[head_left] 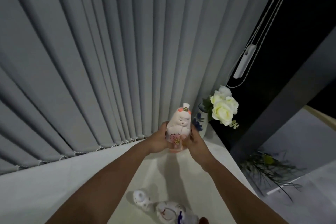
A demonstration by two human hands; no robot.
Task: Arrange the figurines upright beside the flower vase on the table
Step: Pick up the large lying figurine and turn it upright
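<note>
A pale pink figurine (179, 125) with a white topknot and a flower painted on its front stands upright on the white table (91, 178), just left of the flower vase (201, 121). My left hand (160, 140) clasps its left side and my right hand (193, 139) clasps its right side. The vase is white with blue painting and holds cream roses (223, 107). Near the bottom edge a small white figurine (141, 198) lies on its side, and beside it lies a larger white one (170, 212) with red and gold markings.
Grey vertical blinds (109, 60) hang right behind the table. A dark window with a blind cord and its white pull (244, 62) is at the right. Green sprigs (269, 167) lie off the table's right edge. Another blue-marked piece (183, 219) shows at the bottom edge.
</note>
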